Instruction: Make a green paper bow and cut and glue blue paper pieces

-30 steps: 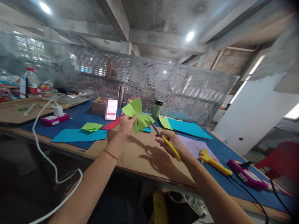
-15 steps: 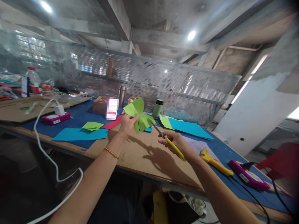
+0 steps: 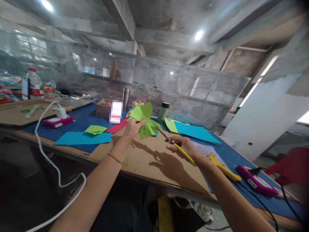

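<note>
A light green piece of paper [image 3: 143,113], cut into petal-like lobes, is pinched in my left hand [image 3: 133,129] above the cardboard sheet. My right hand [image 3: 181,147] is closed on yellow-handled scissors [image 3: 182,152]. Their metal blades point up and left, with the tips at the right edge of the green paper. Whether the blades are parted I cannot make out. Beneath both hands lies the brown cardboard [image 3: 145,158], with their shadows across it.
Blue paper [image 3: 82,138] with a small green piece [image 3: 96,130] lies left; more blue paper [image 3: 195,131] lies right. A green flask [image 3: 163,112], steel bottle [image 3: 126,99] and lit phone [image 3: 116,111] stand behind. A yellow glue gun [image 3: 223,167] and purple power strip [image 3: 257,181] are at right.
The green paper has turned a little and shifted slightly right in my left hand. My right hand and the scissors have moved slightly right and down.
</note>
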Available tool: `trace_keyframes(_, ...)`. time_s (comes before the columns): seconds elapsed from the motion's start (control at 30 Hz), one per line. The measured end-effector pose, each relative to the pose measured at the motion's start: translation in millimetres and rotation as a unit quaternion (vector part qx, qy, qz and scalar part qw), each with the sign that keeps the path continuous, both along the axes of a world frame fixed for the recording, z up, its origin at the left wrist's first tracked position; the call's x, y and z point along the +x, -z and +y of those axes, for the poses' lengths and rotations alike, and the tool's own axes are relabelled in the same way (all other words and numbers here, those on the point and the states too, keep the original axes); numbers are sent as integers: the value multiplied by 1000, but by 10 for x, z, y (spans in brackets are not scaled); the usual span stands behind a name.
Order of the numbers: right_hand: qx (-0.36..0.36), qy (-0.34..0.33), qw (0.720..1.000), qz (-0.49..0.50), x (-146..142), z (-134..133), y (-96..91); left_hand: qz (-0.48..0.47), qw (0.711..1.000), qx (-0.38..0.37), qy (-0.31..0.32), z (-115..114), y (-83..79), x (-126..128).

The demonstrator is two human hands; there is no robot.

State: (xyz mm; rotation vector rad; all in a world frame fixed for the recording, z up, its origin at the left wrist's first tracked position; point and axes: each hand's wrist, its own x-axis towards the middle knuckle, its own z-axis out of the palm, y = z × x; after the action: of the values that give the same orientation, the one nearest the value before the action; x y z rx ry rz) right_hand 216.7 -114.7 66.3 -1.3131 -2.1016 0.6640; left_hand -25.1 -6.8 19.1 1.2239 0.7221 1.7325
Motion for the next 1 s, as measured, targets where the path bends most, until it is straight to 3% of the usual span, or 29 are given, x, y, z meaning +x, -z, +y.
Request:
trace_keyframes(0.5, -25, 11, 1000, -3, 143, 175, 125, 25, 999, 13, 20, -10, 17, 13)
trace_keyframes(0.8, -58, 19, 997, -48, 100, -39, -99, 48, 998, -4, 37, -35, 12, 6)
trace_keyframes(1.0, -17, -32, 997, -66, 86, -58, -141, 52, 996, 16, 65, -86, -16, 13)
